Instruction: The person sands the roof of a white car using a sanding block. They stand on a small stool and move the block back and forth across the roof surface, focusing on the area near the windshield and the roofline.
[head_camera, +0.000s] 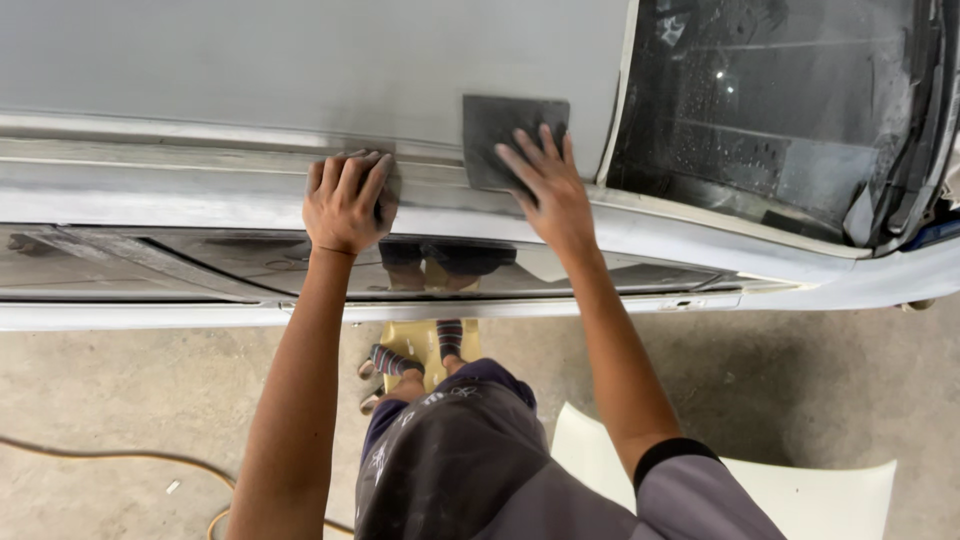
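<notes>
Grey-sleeved right arm, dark shorts nearest camera; feet on yellow stool (415, 345) below. Right hand (548, 185) spread flat, fingers pressing dark square sanding sheet (500, 135) against car roof (300, 70), just left of windshield (770, 110). Left hand (345, 200) curled on roof edge rail, left of sheet, seemingly clutching small dark pad; contents unclear. Roof dull grey, matte all over: sanding looks well advanced on far panel, near rail patchy, shinier streaks left. White plastic chair (820, 490) right, hose (110, 458) on concrete floor left.
</notes>
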